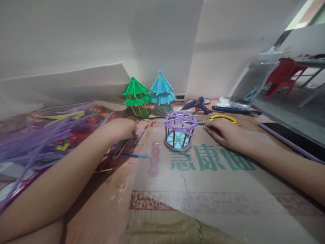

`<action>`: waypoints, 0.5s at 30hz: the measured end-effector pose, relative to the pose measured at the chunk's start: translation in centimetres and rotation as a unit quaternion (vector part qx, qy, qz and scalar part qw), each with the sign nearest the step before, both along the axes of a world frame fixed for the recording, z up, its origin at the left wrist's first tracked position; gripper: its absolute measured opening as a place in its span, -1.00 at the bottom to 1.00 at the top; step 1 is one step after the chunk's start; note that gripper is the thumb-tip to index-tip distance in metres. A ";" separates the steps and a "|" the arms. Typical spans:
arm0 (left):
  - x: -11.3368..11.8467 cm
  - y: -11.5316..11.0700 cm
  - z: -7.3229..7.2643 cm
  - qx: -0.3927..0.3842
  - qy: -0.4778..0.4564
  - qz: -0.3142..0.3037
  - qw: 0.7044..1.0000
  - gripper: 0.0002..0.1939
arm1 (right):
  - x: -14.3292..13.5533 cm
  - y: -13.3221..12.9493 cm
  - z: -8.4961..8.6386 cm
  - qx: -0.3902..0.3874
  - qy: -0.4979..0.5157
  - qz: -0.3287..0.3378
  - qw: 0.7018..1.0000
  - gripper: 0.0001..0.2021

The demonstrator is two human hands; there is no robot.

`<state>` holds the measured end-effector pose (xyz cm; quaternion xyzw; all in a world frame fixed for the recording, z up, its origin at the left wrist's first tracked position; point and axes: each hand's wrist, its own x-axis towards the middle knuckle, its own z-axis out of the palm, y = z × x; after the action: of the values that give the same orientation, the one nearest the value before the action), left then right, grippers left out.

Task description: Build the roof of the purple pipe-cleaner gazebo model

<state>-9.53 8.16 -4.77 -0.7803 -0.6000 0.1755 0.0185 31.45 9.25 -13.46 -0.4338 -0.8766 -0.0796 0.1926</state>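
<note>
My left hand [124,130] is at the left, over a small pile of sticks and tools, its fingers curled downward and partly hidden. Whatever they may grip cannot be made out. Beside its fingertips lies a slim pen-like tool [140,135], with a blue stick [134,155] just below. My right hand [225,133] rests on the cardboard, fingers stretched out, close to the yellow-handled scissors [223,117]. Between both hands stands a small pavilion frame [180,130] with a purple lattice top, dark posts and a light-blue base; neither hand touches it.
Behind stand a green-roofed model [137,98] and a blue-roofed one [161,93]. A blue glue gun [196,105], dark-blue long tool [236,110], clear plastic container [254,81] and phone [294,139] are at right. Purple fuzzy stems [45,135] heap at left. Printed cardboard [162,183] covers the table.
</note>
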 end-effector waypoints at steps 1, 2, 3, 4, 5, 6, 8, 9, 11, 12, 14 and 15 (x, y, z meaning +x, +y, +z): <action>-0.1 0.1 0.0 -0.010 0.002 -0.004 1.000 -0.76 | 0.0 0.0 0.0 -0.002 -0.001 0.000 1.000 -0.63; -0.1 0.1 0.0 -0.013 0.008 -0.005 1.000 -0.76 | 0.0 0.0 0.0 -0.003 -0.002 0.000 1.000 -0.62; -0.2 0.1 0.1 -0.009 0.017 -0.004 1.000 -0.76 | 0.0 0.0 0.0 -0.005 -0.004 0.001 1.000 -0.62; -0.2 0.0 0.2 -0.001 0.031 -0.003 1.000 -0.75 | 0.0 0.0 0.0 -0.005 -0.005 0.001 1.000 -0.62; -0.3 -0.1 0.4 0.004 0.048 0.003 0.999 -0.75 | 0.0 0.0 0.0 -0.005 -0.006 0.002 1.000 -0.62; -0.4 -0.4 0.6 0.001 0.064 0.014 0.998 -0.75 | 0.0 0.1 0.0 -0.003 -0.006 0.003 1.000 -0.62; -0.7 -1.0 0.9 -0.021 0.083 0.032 0.996 -0.76 | 0.1 0.1 -0.1 -0.003 -0.007 0.004 1.000 -0.62; -0.9 -1.3 1.0 -0.032 0.086 0.035 0.995 -0.77 | 0.1 0.1 -0.1 -0.004 -0.007 0.006 1.000 -0.63; -1.3 -1.9 1.0 -0.041 0.090 0.031 0.995 -0.77 | 0.1 0.1 -0.1 -0.004 -0.006 0.009 1.000 -0.63; -1.5 -2.1 0.9 -0.037 0.091 0.025 0.995 -0.75 | 0.1 0.1 -0.1 -0.004 -0.005 0.011 1.000 -0.64; -1.6 -2.1 0.5 -0.034 0.095 0.019 0.995 -0.68 | 0.1 0.1 -0.1 0.000 -0.002 0.013 1.000 -0.65; -1.6 -2.1 0.3 -0.037 0.096 0.020 0.994 -0.64 | 0.1 0.1 -0.1 0.002 -0.001 0.013 1.000 -0.65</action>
<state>-11.10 6.09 -4.45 -0.7480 -0.6037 0.2723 0.0433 31.52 9.36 -13.57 -0.4216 -0.8823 -0.0787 0.1937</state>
